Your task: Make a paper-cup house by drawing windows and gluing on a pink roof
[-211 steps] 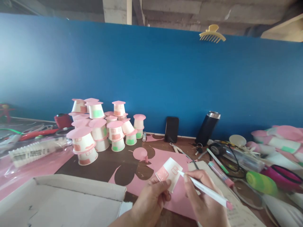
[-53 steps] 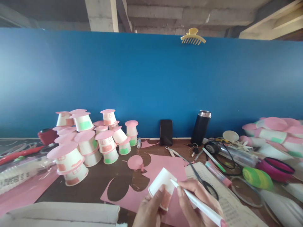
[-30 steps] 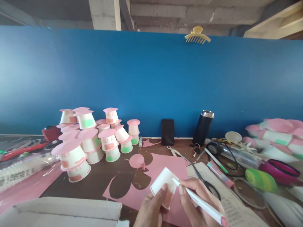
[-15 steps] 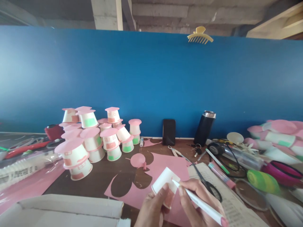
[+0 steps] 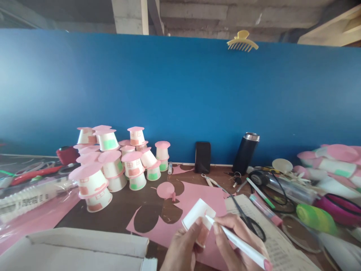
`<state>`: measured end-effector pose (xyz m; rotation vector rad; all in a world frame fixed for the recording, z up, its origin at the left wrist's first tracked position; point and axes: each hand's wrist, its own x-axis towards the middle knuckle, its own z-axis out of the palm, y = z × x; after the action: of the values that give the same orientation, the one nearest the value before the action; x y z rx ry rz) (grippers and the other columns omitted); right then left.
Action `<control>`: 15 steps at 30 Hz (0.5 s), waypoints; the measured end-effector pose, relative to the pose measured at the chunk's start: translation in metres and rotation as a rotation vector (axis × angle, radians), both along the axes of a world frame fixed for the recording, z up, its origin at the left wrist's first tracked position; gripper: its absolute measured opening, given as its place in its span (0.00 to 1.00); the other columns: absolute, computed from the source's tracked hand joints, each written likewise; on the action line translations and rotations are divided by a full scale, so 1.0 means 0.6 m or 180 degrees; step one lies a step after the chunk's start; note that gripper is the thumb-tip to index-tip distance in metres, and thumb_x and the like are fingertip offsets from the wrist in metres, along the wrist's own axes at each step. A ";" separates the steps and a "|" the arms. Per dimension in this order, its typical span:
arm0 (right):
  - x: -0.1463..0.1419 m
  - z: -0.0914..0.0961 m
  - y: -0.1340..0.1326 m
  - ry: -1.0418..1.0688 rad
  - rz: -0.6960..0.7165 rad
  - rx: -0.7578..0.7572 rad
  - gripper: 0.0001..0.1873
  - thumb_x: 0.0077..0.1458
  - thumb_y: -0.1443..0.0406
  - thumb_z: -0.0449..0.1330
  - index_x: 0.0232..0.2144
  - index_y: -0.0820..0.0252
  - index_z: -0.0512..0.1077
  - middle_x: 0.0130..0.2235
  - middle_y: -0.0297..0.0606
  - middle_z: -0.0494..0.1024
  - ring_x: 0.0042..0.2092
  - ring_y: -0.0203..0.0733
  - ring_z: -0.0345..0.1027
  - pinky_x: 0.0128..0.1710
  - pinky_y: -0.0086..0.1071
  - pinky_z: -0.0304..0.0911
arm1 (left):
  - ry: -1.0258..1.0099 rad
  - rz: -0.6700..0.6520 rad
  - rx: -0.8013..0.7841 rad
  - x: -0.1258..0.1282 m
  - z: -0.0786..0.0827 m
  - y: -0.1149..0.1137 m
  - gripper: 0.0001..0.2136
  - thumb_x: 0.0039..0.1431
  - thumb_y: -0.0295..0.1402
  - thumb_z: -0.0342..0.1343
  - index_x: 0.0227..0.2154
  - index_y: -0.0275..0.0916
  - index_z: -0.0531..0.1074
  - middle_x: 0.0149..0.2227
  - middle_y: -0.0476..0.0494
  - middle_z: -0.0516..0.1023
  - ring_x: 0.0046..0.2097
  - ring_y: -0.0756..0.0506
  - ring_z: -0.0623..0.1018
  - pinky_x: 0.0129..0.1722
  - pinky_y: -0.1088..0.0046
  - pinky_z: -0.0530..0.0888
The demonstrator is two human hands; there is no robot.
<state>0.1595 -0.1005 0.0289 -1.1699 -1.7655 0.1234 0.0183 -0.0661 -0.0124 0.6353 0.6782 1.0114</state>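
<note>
A white paper cup point(image 5: 198, 210) with a reddish coloured patch lies tilted on its side in my left hand point(image 5: 183, 246), the thumb pressed along its wall. My right hand point(image 5: 239, 241) grips a white marker point(image 5: 244, 246) with a pink end. Its tip touches the cup wall beside a small reddish mark. Under both hands spreads pink paper point(image 5: 197, 192) with round pieces cut out of it. A pink paper disc point(image 5: 165, 190) and a small pink cap point(image 5: 173, 197) lie just beyond.
Stacked cups with pink paper tops point(image 5: 88, 184) stand at left, behind an open cardboard box point(image 5: 84, 241). Scissors point(image 5: 249, 222), a black phone point(image 5: 202, 157), a black bottle point(image 5: 245, 154), keys point(image 5: 237, 178) and markers point(image 5: 261, 192) sit ahead and right. More cups point(image 5: 335, 165) pile up far right.
The whole view has shifted slightly, with things appearing a little further right. Both hands keep their hold on the cup and marker, and the marker tip stays at the cup wall.
</note>
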 end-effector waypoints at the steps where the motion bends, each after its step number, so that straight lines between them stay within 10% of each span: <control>1: 0.000 0.000 0.000 -0.0003 0.0002 -0.0008 0.02 0.61 0.65 0.57 0.36 0.55 0.71 0.26 0.31 0.73 0.25 0.35 0.70 0.27 0.25 0.66 | -0.0001 0.0001 -0.0008 0.000 0.000 0.000 0.24 0.42 0.53 0.67 0.28 0.34 0.76 0.20 0.49 0.66 0.28 0.48 0.66 0.33 0.68 0.59; 15: -0.011 0.000 -0.005 0.0167 -0.0078 -0.0084 0.05 0.61 0.63 0.57 0.34 0.55 0.72 0.25 0.31 0.74 0.25 0.36 0.69 0.27 0.25 0.65 | 0.0011 0.0071 0.0230 0.001 0.004 -0.003 0.24 0.45 0.53 0.64 0.17 0.38 0.62 0.20 0.54 0.56 0.24 0.53 0.53 0.31 0.69 0.54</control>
<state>0.1530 -0.1035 0.0290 -1.1962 -1.7077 0.1618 0.0187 -0.0679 -0.0100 0.6940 0.6553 1.0595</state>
